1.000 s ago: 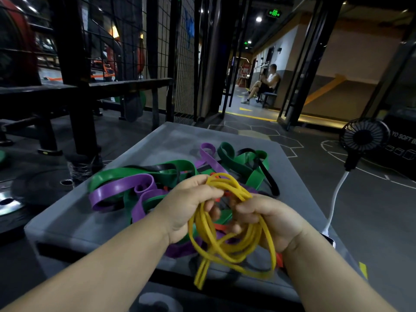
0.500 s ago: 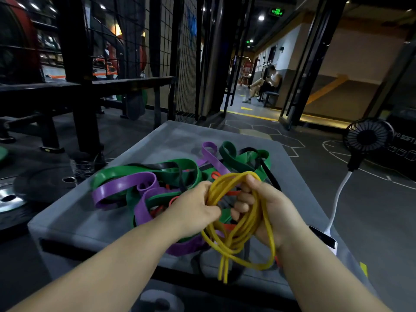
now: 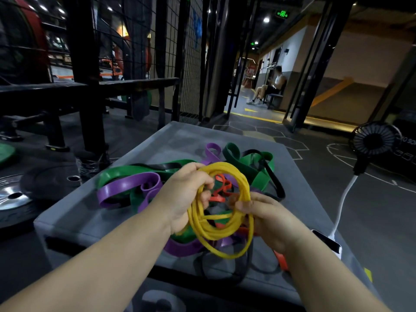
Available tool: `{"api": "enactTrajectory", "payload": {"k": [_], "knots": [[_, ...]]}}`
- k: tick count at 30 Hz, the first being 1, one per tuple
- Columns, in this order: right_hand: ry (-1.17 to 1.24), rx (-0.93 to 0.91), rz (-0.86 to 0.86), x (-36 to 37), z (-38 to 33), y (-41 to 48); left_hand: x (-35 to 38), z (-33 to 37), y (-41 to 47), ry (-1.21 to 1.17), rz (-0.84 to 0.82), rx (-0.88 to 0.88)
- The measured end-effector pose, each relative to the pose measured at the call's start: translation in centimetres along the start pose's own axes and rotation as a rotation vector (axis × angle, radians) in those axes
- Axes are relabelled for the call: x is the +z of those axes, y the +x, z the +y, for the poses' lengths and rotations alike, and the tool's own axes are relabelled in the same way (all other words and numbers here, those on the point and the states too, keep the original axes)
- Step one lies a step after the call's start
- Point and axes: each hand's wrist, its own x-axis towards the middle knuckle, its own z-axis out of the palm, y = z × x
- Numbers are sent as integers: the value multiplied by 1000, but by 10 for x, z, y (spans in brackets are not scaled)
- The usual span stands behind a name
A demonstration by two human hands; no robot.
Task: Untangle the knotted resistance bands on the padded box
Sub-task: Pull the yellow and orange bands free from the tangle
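Here both hands [image 3: 183, 194] [image 3: 269, 219] grip yellow band [image 3: 221, 165]; green sign [image 3: 282, 13] illegible.

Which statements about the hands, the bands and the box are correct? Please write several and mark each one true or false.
1. Both the left hand and the right hand hold the yellow band. True.
2. The purple band on the left is lifted off the box. False: it lies on the padded box, and no hand touches it.
3. A small fan stands to the right of the box. True.
4. There is no red band in the pile. False: a red band shows through the yellow loop.
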Motion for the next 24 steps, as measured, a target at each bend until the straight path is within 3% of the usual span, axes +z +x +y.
{"api": "enactTrajectory", "payload": {"k": [5,9,14,17,20,24], "knots": [[-25,-89,-122,5,-2,-1,3,-5,-7,336,-122,-23],[7,-82,-196,17,-10,-3,1,-3,-12,423,-166,1],[259,-46,-348,32,-27,-5,-25,22,-26,613,-287,25],[479,-48,-434,50,-39,-3,-51,40,-42,827,-221,60],[542,-40,-600,77,-44,2,-76,64,-70,518,-87,33],[484,-59,-780,143,-54,1,-94,98,-132,157,72,136]]}}
